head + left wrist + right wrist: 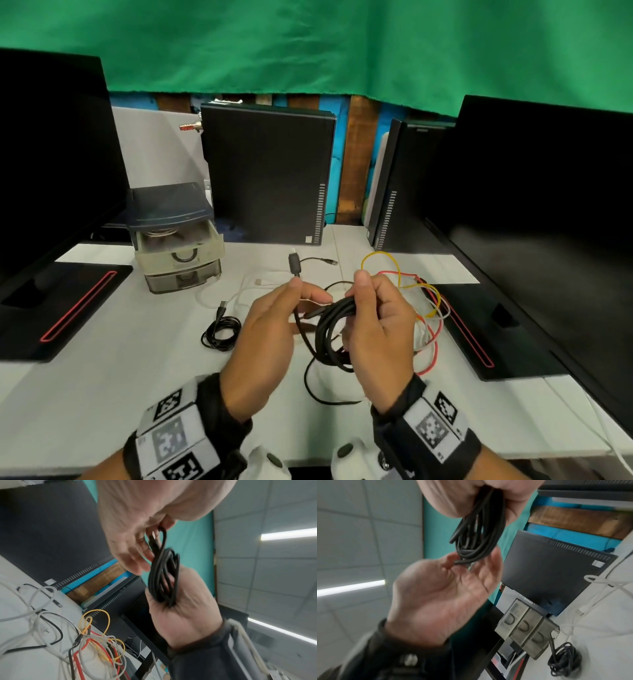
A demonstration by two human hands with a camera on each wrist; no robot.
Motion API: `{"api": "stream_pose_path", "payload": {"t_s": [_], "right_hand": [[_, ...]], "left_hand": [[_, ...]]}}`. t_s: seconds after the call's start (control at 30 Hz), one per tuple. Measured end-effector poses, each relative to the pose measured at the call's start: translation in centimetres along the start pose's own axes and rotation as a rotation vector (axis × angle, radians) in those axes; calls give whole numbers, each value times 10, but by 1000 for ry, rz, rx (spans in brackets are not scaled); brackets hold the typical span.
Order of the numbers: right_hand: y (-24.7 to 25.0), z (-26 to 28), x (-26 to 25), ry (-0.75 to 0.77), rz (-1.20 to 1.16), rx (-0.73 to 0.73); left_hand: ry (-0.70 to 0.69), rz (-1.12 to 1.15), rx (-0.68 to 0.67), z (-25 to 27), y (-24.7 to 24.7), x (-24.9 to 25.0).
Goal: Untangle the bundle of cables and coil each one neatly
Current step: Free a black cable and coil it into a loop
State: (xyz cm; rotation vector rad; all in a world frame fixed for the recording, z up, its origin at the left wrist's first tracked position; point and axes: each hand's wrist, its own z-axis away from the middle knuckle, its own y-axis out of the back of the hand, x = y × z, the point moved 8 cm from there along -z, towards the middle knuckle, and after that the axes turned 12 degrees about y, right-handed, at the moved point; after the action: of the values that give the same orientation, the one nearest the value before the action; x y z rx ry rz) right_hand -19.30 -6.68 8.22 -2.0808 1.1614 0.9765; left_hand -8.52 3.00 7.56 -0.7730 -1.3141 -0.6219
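— What stays out of sight on the desk?
— The right hand (376, 318) covers part of the black cable coil (334, 329) and the near side of the coloured wire tangle (424, 308).
— And the edges?
— Both monitors (51, 154) are cropped left and right; motion blur smears both wrist views, so the left hand (440, 595) fingertips' grip is unreadable.

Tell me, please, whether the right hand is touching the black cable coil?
Touching: the head view shows the right hand gripping the black cable coil.
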Motion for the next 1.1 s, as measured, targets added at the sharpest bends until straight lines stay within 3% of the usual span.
{"api": "stream_pose_path", "payload": {"t_s": [0.13,0.27,0.43,0.6,0.73,0.87,0.97,1.1], "right_hand": [[3,-12,2,-103,-126,-76],[1,-17,-10,-144,-208,-162],[2,-17,-13,-148,-208,-179],[-5,-4,-4,-275,-184,-207],[1,-9,-13,-227,-162,-163],[1,-8,-10,-222,-110,-134],[-1,-6,-3,-300,-177,-143],[-9,-2,3,-384,-290,-169]], "left_hand": [[152,167,-153,-11,4,-1],[236,81,-194,-12,0,-11],[135,-306,-322,-5,-13,-13],[168,-316,-288,-2,-7,-11],[179,-446,-367,0,-7,-2],[49,-583,-480,6,-11,5],[-8,-367,-441,3,-8,9],[146,61,-508,3,-19,-5]]}}
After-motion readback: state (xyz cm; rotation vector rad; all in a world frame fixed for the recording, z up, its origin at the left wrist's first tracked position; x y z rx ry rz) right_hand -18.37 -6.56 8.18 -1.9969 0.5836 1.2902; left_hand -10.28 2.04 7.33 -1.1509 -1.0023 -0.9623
